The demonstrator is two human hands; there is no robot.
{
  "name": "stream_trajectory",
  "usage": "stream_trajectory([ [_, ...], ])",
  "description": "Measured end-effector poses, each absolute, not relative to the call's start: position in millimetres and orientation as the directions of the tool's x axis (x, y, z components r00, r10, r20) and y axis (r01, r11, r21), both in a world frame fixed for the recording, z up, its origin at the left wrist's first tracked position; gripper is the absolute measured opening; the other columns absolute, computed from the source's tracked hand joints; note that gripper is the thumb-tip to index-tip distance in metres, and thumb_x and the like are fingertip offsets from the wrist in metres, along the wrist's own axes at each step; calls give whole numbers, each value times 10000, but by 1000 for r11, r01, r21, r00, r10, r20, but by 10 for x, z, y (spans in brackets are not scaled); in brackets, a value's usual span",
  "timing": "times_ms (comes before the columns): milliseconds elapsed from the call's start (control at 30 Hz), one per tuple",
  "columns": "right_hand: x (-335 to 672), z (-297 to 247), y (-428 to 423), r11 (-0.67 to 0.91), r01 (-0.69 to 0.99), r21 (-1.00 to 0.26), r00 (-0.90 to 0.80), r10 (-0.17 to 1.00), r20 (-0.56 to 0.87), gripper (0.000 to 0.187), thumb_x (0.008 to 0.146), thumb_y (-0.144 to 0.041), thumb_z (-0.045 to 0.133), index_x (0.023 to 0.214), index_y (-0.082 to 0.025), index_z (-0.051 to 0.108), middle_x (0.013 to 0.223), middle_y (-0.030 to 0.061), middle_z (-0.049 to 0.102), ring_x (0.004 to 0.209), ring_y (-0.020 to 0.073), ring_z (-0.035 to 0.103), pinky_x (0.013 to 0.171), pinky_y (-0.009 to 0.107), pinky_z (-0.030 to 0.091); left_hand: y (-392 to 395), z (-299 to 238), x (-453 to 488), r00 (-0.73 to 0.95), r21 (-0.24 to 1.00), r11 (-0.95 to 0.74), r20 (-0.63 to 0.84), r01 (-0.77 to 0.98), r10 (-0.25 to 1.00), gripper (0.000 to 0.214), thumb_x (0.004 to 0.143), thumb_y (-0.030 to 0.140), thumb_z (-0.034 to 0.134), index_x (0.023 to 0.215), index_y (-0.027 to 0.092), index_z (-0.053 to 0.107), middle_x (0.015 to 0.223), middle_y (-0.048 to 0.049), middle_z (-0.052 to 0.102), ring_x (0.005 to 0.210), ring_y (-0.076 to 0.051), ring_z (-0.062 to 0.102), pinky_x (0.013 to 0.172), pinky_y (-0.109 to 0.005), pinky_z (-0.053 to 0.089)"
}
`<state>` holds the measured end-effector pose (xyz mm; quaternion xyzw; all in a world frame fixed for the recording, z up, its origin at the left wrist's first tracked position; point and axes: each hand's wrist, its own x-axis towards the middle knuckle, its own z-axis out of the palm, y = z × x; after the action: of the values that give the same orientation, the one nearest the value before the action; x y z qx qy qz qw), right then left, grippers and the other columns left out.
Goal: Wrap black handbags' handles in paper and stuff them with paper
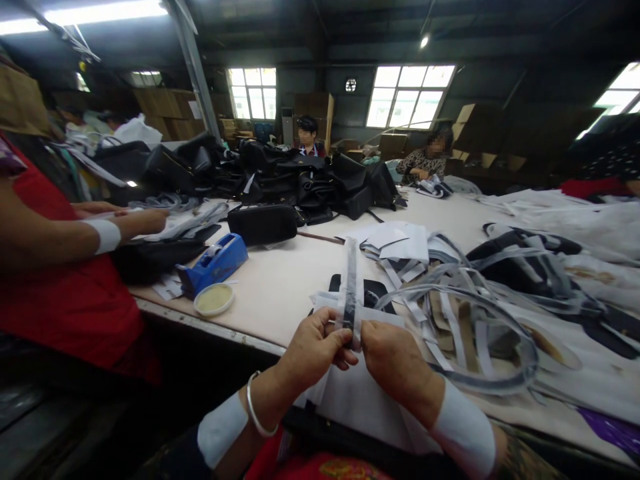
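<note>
Both my hands meet at the near table edge, pinching a black strap [351, 280] wrapped in white paper that stands upright between them. My left hand [316, 347] has fingers closed on the strap's lower end from the left; a bangle circles its wrist. My right hand [395, 357] grips the same end from the right, fingers curled. Under my hands lie white paper sheets [360, 393]. A loop of paper-wrapped strap [480, 333] curves away to the right.
A blue tape dispenser [216, 263] and a round dish [213, 299] sit left. A person in red [60, 280] stands at the left, arm over black bags [260, 223]. A black bag pile [310, 180] fills the far table. Two people sit beyond. Straps and paper scraps [525, 267] clutter the right.
</note>
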<state>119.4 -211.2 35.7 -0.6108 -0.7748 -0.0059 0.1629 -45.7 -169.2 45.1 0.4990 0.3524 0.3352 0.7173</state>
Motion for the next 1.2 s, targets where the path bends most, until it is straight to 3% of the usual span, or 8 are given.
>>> stream_trajectory([
  [333, 1212, 352, -2123, 469, 883, 3, -390, 732, 559, 243, 855, -39, 431, 737, -171, 598, 649, 41, 567, 592, 168, 479, 583, 319, 299, -1635, 395, -580, 637, 907, 420, -321, -5, 701, 393, 774, 462, 727, 933, 130, 589, 804, -77, 719, 539, -121, 659, 474, -203, 494],
  [433, 1235, 321, -2134, 510, 854, -107, -357, 723, 592, 272, 896, -65, 399, 744, -177, 595, 637, 32, 551, 578, 162, 470, 568, 303, 323, -1628, 334, -593, 733, 869, 495, -342, 8, 588, 406, 743, 489, 756, 882, 122, 653, 801, -59, 690, 499, -73, 582, 448, -172, 410],
  [533, 1299, 278, -2161, 488, 792, -367, -229, 795, 562, 255, 947, -142, 406, 846, -175, 638, 701, 48, 614, 645, 171, 549, 618, 292, 409, -1623, 293, -582, 712, 901, 432, -286, -27, 641, 375, 768, 484, 734, 798, 114, 684, 715, -36, 646, 481, -54, 467, 449, -178, 311],
  [667, 1377, 357, -2226, 216, 609, -763, 62, 946, 318, 273, 922, -337, 558, 1115, -178, 666, 961, 99, 697, 858, 228, 623, 763, 352, 481, -1632, 300, -555, 510, 998, 43, -19, -37, 860, 240, 815, 362, 696, 718, 144, 731, 757, -40, 609, 731, -144, 535, 693, -250, 428],
  [767, 1314, 460, -2259, 16, 324, -946, 25, 999, 26, 319, 851, -484, 642, 892, -175, 708, 785, 60, 677, 738, 201, 602, 674, 318, 472, -1700, 288, -527, 461, 974, -220, 171, 55, 871, 183, 845, 286, 668, 717, 179, 744, 787, -33, 554, 813, -172, 538, 774, -276, 425],
  [933, 1121, 429, -2254, -265, -104, -959, 71, 960, -272, 428, 753, -565, 702, 658, -172, 562, 460, -97, 299, 421, 56, 193, 419, 231, 138, -1814, 216, -525, 525, 927, -371, 286, 61, 802, 256, 911, 360, 603, 786, 190, 748, 791, -41, 530, 780, -170, 523, 742, -283, 421],
  [1067, 1114, 304, -2280, 13, 205, -979, 62, 998, 26, 344, 839, -417, 661, 626, -171, 550, 555, -42, 410, 517, 92, 354, 504, 250, 275, -1752, 203, -579, 651, 1000, 11, 9, -26, 759, 414, 802, 553, 690, 711, 150, 664, 626, 6, 479, 598, -119, 428, 569, -250, 341],
  [1200, 1162, 214, -2311, 428, 692, -581, -189, 884, 427, 298, 951, -238, 506, 675, -170, 594, 666, 21, 524, 626, 135, 464, 605, 282, 330, -1689, 165, -528, 708, 807, 539, -232, -243, 667, 470, 678, 546, 800, 681, 163, 528, 508, 110, 265, 451, -43, 166, 455, -220, 120],
])
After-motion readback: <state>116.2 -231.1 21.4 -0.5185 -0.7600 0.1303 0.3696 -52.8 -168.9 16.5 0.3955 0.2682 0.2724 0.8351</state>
